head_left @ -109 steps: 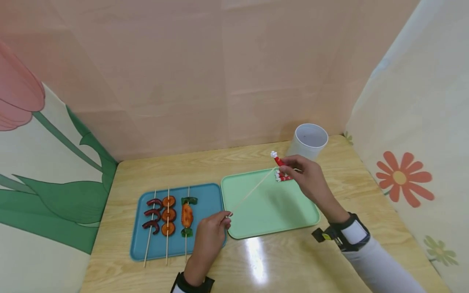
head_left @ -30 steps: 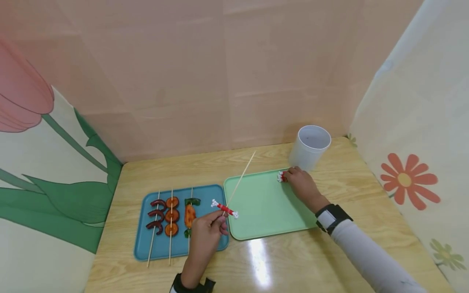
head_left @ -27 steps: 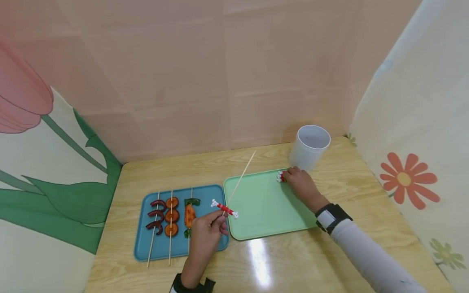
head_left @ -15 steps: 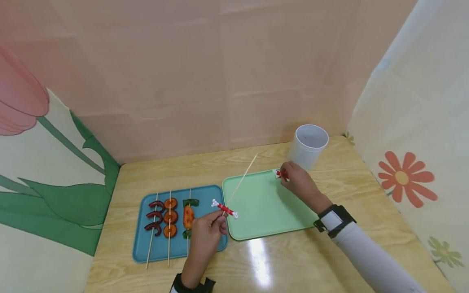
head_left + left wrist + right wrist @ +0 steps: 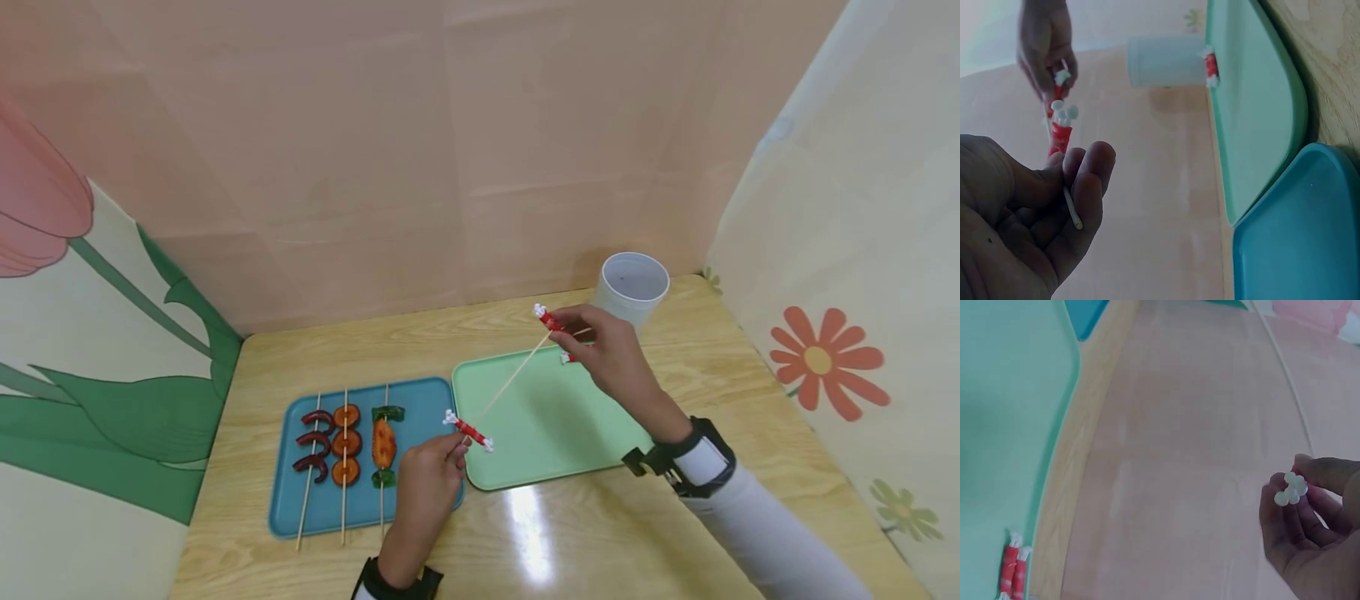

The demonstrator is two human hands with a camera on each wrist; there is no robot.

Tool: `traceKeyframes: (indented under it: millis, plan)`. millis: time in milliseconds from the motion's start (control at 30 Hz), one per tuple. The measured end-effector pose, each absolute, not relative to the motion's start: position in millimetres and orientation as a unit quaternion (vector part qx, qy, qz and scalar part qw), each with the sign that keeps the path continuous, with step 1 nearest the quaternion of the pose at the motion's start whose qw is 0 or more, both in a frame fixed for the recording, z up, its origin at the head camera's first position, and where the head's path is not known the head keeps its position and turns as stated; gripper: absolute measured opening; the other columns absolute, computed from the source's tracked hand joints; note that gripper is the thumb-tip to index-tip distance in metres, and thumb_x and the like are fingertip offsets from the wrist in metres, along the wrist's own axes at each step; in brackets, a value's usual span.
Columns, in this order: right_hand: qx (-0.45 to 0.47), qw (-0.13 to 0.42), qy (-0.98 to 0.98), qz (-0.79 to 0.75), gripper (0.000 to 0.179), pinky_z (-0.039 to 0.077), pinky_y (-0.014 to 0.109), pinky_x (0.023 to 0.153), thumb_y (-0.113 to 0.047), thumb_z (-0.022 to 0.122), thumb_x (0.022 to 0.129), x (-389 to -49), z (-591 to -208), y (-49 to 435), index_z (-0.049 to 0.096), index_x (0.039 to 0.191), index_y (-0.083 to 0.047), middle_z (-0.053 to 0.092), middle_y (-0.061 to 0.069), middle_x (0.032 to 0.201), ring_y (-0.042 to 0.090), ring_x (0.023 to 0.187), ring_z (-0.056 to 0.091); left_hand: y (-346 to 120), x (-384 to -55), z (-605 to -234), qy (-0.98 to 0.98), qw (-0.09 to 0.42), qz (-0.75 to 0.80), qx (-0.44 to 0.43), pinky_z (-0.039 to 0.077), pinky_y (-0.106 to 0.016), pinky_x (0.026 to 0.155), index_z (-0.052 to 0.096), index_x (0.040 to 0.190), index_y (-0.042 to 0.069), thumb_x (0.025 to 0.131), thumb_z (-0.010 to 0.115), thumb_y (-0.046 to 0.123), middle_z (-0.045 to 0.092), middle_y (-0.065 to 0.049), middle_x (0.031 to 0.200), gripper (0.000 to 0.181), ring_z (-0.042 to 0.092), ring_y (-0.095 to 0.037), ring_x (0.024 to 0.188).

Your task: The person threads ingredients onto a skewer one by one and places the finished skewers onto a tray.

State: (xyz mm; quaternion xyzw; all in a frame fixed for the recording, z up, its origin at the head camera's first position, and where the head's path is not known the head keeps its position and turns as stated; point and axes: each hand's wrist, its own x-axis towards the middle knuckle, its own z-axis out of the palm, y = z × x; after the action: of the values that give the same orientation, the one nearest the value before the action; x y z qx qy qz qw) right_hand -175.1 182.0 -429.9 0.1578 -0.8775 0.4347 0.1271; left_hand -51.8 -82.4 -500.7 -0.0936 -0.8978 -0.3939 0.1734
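Note:
My left hand (image 5: 426, 483) pinches the lower end of a thin wooden skewer (image 5: 513, 372), which slants up to the right. Just above those fingers sits a red piece with white knobbed ends (image 5: 468, 432), threaded crosswise on the stick. Up at the skewer's far end, my right hand (image 5: 611, 354) pinches a second such red-and-white piece (image 5: 549, 319); a bit of stick shows past it among the fingers. Below that hand, at the back of the green tray (image 5: 517, 475), lie two more of these pieces (image 5: 1013, 569), seen side by side in the right wrist view.
Left of the green tray, a blue tray (image 5: 281, 500) bears skewers of curled dark-red pieces (image 5: 312, 440), round orange slices (image 5: 346, 443), and a browned piece between green ones (image 5: 383, 444). A white cup (image 5: 633, 292) stands behind the green tray, near the pink backdrop (image 5: 360, 167).
My right hand has picked a red-and-white piece off the green tray and raised it leftward to the skewer's far end. The first piece has slid down to my left fingers since the earliest frame.

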Motion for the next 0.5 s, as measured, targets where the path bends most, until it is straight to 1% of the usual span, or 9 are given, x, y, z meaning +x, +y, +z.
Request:
traceKeyframes:
  millis: [67, 200, 367, 500]
  plan:
    - [0.157, 0.119, -0.871, 0.449, 0.029, 0.057, 0.012, 0.071, -0.010, 0.078, 0.090, -172.3, -426.5, 180.5, 0.073, 0.118, -0.009, 0.076, 0.009, 0.103, 0.015, 0.089, 0.069, -81.9, -51.7, -500.1, -0.900, 0.176, -0.387, -0.095, 0.051, -0.009, 0.054, 0.080, 0.093, 0.002, 0.085, 0.077, -0.007, 0.071, -0.003, 0.069, 0.013, 0.064, -0.005, 0.058]
    - [0.155, 0.111, -0.860, 0.472, 0.028, 0.057, 0.013, 0.070, -0.010, 0.077, 0.091, -168.8, -423.5, 179.4, 0.073, 0.118, -0.008, 0.075, 0.011, 0.102, 0.011, 0.087, 0.067, -81.7, -51.5, -499.0, -0.904, 0.169, -0.383, -0.089, 0.052, -0.011, 0.054, 0.080, 0.094, 0.003, 0.086, 0.077, -0.004, 0.071, -0.002, 0.069, 0.011, 0.063, -0.004, 0.058]
    - [0.155, 0.122, -0.861, 0.470, 0.027, 0.056, 0.010, 0.073, -0.008, 0.077, 0.090, -166.9, -421.7, 179.1, 0.073, 0.117, -0.007, 0.075, 0.010, 0.100, 0.007, 0.087, 0.066, -81.8, -50.7, -498.5, -0.907, 0.173, -0.373, -0.088, 0.054, -0.015, 0.056, 0.081, 0.093, 0.004, 0.085, 0.078, -0.003, 0.073, -0.002, 0.070, 0.011, 0.064, -0.006, 0.059]
    - [0.157, 0.135, -0.862, 0.463, 0.029, 0.056, 0.009, 0.073, -0.005, 0.079, 0.087, -165.6, -420.9, 178.1, 0.074, 0.115, -0.007, 0.075, 0.009, 0.101, 0.005, 0.088, 0.066, -81.8, -50.0, -498.1, -0.909, 0.181, -0.365, -0.092, 0.055, -0.017, 0.057, 0.081, 0.092, 0.004, 0.085, 0.079, -0.002, 0.072, -0.002, 0.070, 0.009, 0.064, -0.006, 0.059]
